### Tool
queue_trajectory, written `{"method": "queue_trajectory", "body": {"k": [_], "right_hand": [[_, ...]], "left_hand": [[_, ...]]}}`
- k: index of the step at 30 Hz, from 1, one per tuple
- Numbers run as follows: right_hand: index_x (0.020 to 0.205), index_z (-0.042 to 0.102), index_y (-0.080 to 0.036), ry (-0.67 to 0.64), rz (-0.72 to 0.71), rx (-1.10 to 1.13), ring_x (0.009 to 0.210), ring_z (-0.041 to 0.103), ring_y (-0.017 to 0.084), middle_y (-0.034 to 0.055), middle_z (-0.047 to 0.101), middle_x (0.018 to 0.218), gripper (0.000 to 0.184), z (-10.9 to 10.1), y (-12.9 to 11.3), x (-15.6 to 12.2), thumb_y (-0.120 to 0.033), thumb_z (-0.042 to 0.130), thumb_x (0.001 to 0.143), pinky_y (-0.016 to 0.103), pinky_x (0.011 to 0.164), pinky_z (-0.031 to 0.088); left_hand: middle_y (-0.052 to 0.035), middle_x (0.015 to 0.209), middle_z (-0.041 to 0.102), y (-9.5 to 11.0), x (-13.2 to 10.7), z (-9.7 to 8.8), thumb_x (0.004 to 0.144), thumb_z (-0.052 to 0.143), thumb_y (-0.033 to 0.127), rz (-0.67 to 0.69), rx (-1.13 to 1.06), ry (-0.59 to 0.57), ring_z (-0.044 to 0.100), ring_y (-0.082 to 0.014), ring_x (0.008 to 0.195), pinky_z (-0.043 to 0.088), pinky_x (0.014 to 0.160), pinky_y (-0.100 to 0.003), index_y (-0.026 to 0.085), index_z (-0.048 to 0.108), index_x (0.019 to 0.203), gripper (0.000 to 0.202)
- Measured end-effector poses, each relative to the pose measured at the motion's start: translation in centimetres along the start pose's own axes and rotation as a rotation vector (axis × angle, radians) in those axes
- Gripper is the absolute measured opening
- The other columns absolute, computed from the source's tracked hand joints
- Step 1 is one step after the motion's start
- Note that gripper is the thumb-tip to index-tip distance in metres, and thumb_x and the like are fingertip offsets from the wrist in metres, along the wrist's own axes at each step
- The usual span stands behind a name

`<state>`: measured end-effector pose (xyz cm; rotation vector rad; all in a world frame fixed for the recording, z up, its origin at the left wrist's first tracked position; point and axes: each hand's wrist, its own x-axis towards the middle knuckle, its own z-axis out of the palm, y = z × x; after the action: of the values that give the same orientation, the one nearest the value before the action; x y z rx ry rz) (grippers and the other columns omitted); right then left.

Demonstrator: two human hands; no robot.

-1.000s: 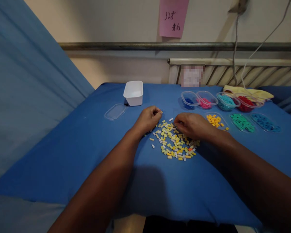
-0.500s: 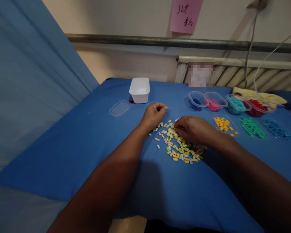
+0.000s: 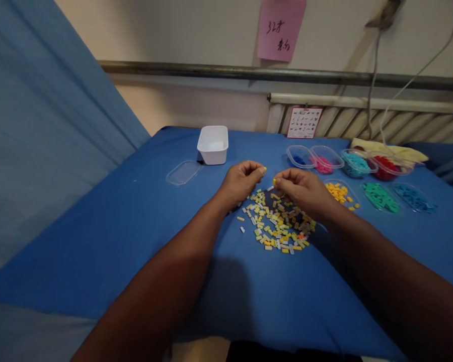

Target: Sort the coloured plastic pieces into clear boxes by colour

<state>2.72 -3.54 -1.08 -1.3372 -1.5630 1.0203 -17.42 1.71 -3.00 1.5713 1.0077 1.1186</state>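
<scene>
A loose pile of small yellow, white and orange pieces (image 3: 277,225) lies on the blue cloth (image 3: 136,226). Above its far edge, my left hand (image 3: 241,182) is closed in a pinch with a small yellow piece at its fingertips. My right hand (image 3: 302,190) is lifted off the pile and also pinches a small yellow piece (image 3: 274,181). The two fingertips nearly meet, a small gap between them.
A white tub (image 3: 213,145) and a clear lid (image 3: 183,172) sit at the back left. Clear trays of sorted pieces line the right: dark blue (image 3: 300,157), pink (image 3: 324,161), teal (image 3: 357,163), red (image 3: 387,168), orange-yellow (image 3: 337,192), green (image 3: 379,197), blue (image 3: 415,198).
My right hand rose from the pile with a yellow piece and moved toward my left hand, which also lifted slightly. The view shifted a little.
</scene>
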Motion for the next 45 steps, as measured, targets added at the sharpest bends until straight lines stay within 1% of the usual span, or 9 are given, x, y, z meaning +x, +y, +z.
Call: {"method": "queue_trajectory", "body": {"k": [5, 12, 18, 27, 31, 36, 40, 43, 45], "right_hand": [[0.092, 0.075, -0.02, -0.064, 0.281, 0.679, 0.081, 0.074, 0.015, 0.004, 0.079, 0.09, 0.026, 0.8, 1.3, -1.0, -0.034, 0.094, 0.082, 0.027, 0.082, 0.064], [0.101, 0.079, -0.017, -0.099, 0.331, 0.893, 0.088, 0.077, 0.013, 0.0052, 0.082, 0.097, 0.025, -0.1, 2.1, -2.3, -0.01, 0.09, 0.08, 0.02, 0.087, 0.065], [0.095, 0.077, -0.018, -0.154, 0.292, 0.938, 0.087, 0.076, 0.01, 0.0012, 0.08, 0.094, 0.025, -0.1, 1.5, -2.7, -0.01, 0.089, 0.075, 0.021, 0.093, 0.063], [0.105, 0.079, -0.02, -0.158, 0.29, 1.026, 0.103, 0.077, 0.014, 0.0024, 0.081, 0.103, 0.033, 0.1, 0.8, -3.2, -0.006, 0.084, 0.076, 0.028, 0.11, 0.06], [0.105, 0.078, -0.02, -0.093, 0.288, 1.016, 0.113, 0.078, 0.017, 0.0064, 0.082, 0.112, 0.03, -1.7, 1.3, -2.9, -0.007, 0.088, 0.079, 0.028, 0.111, 0.062], [0.107, 0.078, -0.022, 0.168, 0.196, 0.637, 0.104, 0.081, 0.02, 0.008, 0.083, 0.112, 0.027, -8.6, 3.3, -1.8, -0.021, 0.092, 0.084, 0.032, 0.097, 0.068], [0.111, 0.082, -0.02, 0.44, 0.069, -0.26, 0.092, 0.08, 0.025, 0.0082, 0.084, 0.099, 0.02, -14.2, 5.8, -1.1, -0.026, 0.071, 0.096, 0.043, 0.093, 0.065], [0.123, 0.084, -0.019, 0.397, 0.008, -0.826, 0.103, 0.08, 0.031, 0.0125, 0.086, 0.113, 0.034, -15.8, 7.0, -0.7, -0.025, 0.059, 0.101, 0.048, 0.1, 0.061], [0.128, 0.083, -0.018, 0.334, 0.008, -0.961, 0.106, 0.08, 0.033, 0.015, 0.085, 0.12, 0.038, -15.7, 7.3, -0.5, -0.023, 0.056, 0.101, 0.048, 0.098, 0.06]], "left_hand": [[-0.0048, 0.101, 0.076, 1.4, -1.6, 1.3, 0.103, 0.066, 0.032, 0.292, 0.348, -0.123, 0.069, -0.0181, 0.094, 0.055, 0.089, -0.033, 0.019, 0.075, 0.102, 0.016], [-0.0115, 0.104, 0.073, 2.4, -2.4, 1.6, 0.11, 0.055, 0.029, 0.693, 0.797, -0.299, 0.067, -0.0247, 0.098, 0.054, 0.09, -0.039, 0.017, 0.071, 0.107, 0.019], [-0.0098, 0.103, 0.073, 3.1, -2.6, 1.8, 0.109, 0.053, 0.023, 0.685, 0.78, -0.358, 0.068, -0.0235, 0.097, 0.054, 0.09, -0.039, 0.021, 0.07, 0.106, 0.017], [-0.0041, 0.105, 0.076, 3.7, -3.0, 2.8, 0.103, 0.063, 0.02, 0.477, 0.475, -0.092, 0.072, -0.0183, 0.097, 0.057, 0.091, -0.035, 0.022, 0.073, 0.113, 0.014], [-0.0053, 0.111, 0.077, 2.9, -2.8, 2.7, 0.103, 0.064, 0.022, 0.432, 0.455, -0.043, 0.073, -0.0194, 0.102, 0.058, 0.097, -0.037, 0.022, 0.074, 0.117, 0.018], [-0.0047, 0.107, 0.077, 2.3, -2.2, 2.2, 0.103, 0.064, 0.024, 0.43, 0.438, -0.017, 0.073, -0.0195, 0.1, 0.058, 0.095, -0.038, 0.023, 0.076, 0.11, 0.014], [-0.0041, 0.107, 0.077, 2.3, -2.1, 2.3, 0.103, 0.065, 0.022, 0.43, 0.433, -0.022, 0.073, -0.0194, 0.1, 0.059, 0.096, -0.038, 0.024, 0.077, 0.109, 0.014], [-0.0045, 0.108, 0.077, 2.2, -2.1, 2.4, 0.103, 0.064, 0.021, 0.427, 0.447, -0.045, 0.073, -0.0194, 0.101, 0.059, 0.096, -0.039, 0.024, 0.077, 0.109, 0.014], [-0.0044, 0.109, 0.078, 2.0, -2.1, 2.3, 0.104, 0.064, 0.02, 0.434, 0.465, -0.061, 0.073, -0.0191, 0.102, 0.058, 0.096, -0.038, 0.024, 0.077, 0.11, 0.015]]}}
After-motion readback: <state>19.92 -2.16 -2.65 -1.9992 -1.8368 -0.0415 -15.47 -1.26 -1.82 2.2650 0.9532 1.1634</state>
